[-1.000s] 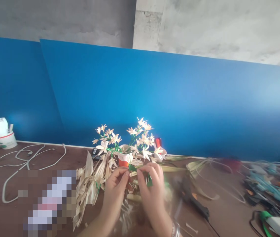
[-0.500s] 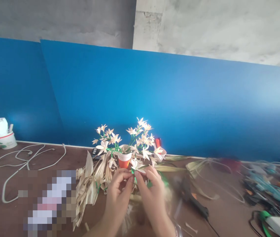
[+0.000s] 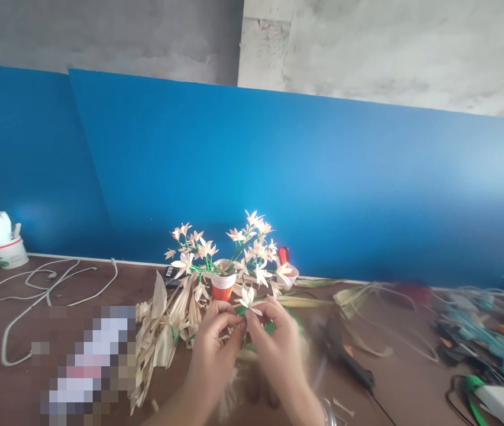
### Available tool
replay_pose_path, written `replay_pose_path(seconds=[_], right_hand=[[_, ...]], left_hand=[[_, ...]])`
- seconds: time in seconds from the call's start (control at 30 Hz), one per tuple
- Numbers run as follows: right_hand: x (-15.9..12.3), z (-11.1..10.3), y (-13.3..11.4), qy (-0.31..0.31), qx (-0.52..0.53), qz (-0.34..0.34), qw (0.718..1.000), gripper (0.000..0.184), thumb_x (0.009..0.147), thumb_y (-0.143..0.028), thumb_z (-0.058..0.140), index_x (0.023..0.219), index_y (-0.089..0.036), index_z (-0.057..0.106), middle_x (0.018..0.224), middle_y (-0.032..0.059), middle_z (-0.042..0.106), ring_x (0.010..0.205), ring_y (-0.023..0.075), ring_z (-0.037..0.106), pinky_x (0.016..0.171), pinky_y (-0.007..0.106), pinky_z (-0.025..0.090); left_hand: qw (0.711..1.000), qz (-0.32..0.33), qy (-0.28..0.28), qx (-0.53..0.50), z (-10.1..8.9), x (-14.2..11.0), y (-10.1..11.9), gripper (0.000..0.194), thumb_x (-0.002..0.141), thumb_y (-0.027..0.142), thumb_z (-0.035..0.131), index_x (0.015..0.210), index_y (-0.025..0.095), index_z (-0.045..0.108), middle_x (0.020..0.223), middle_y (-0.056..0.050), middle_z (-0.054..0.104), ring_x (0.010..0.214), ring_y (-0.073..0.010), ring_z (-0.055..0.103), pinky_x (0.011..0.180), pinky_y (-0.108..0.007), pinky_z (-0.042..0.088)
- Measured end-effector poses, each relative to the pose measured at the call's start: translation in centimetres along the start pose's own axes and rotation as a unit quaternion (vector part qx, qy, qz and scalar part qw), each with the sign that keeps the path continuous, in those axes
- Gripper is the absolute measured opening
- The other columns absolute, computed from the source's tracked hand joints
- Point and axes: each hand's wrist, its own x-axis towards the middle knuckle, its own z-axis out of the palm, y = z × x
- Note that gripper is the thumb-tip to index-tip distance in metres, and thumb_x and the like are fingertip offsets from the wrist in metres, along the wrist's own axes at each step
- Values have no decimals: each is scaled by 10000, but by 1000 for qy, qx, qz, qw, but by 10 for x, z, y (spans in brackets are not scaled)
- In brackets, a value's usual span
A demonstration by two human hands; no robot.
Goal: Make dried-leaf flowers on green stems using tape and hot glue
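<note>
My left hand (image 3: 214, 349) and my right hand (image 3: 276, 349) meet at the fingertips low in the middle of the head view. Both pinch the green-wrapped stem under a small cream flower (image 3: 248, 297) made of dried leaf strips. Just behind it stands an orange and white paper cup (image 3: 223, 285) holding a bunch of the same cream flowers (image 3: 252, 242) on green stems. Dried leaf strips (image 3: 163, 331) lie piled on the brown table to the left of my hands.
A black glue gun (image 3: 345, 355) with its cord lies right of my hands. White cables (image 3: 48, 284) loop at the left, near a white cup (image 3: 1, 245). Tangled wires and green tools (image 3: 483, 343) crowd the right. A blue panel (image 3: 278, 177) backs the table.
The cream flower has come up into view between my fingertips, and both hands have closed in tighter together. The green tape held at first is now mostly hidden.
</note>
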Motion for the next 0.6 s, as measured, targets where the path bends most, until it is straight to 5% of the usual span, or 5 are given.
replay_pose_path(seconds=[0.2, 0.33, 0.47, 0.6], right_hand=[[9, -12, 2, -39, 39, 55, 997, 186, 773, -230, 536, 599, -166, 550, 587, -14, 488, 566, 123, 429, 525, 228, 332], [13, -18, 6, -103, 75, 101, 987, 172, 769, -256, 544, 630, -155, 547, 554, -35, 451, 535, 102, 387, 502, 216, 308], [16, -24, 9, -169, 81, 109, 976, 156, 749, -262, 555, 636, -155, 559, 572, -31, 468, 568, 110, 419, 522, 216, 325], [19, -31, 9, -219, 55, 110, 968, 129, 727, -246, 556, 636, -154, 570, 591, -20, 498, 582, 115, 432, 520, 220, 326]], left_hand=[[999, -33, 8, -20, -6, 5, 4, 142, 793, 300, 567, 840, 193, 648, 889, -65, 600, 808, -199, 568, 655, -262, 453], [987, -144, -27, -71, -12, 12, 13, 369, 753, 391, 606, 1050, 171, 611, 614, 5, 577, 550, -134, 517, 505, -223, 400], [947, -271, -123, -117, -12, 16, 16, 373, 727, 437, 610, 977, 160, 623, 393, 82, 426, 372, -76, 363, 380, -179, 238], [936, -288, -166, -116, -9, 19, 14, 273, 722, 420, 603, 793, 157, 614, 396, 69, 458, 320, -49, 306, 335, -182, 155]])
